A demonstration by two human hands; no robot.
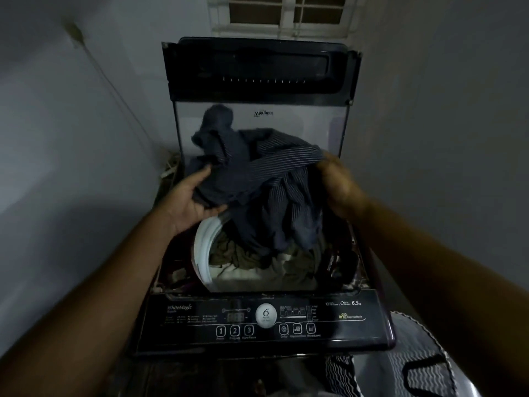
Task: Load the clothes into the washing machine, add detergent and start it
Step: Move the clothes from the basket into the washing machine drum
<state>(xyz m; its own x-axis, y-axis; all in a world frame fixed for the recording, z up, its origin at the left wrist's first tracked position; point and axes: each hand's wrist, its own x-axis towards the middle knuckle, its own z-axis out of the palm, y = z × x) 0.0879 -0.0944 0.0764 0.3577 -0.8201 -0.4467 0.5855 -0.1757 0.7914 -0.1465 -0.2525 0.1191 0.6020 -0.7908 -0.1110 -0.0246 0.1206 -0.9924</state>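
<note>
A dark striped shirt [257, 173] hangs bunched at mid-frame, over the open drum [201, 247] of the washer [369, 325]. The left hand [191, 199] holds it from below at centre left, palm up, grip closed on the cloth. The right hand [340, 184] clutches the other end at centre right, its grip buried in the folds. Clothes [257, 265] already lie in the drum beneath. The lid [257, 73] stands upright behind, below a window [286, 12]. The panel [200, 319] runs along the near edge. A basket [446, 356] sits at lower right.
</note>
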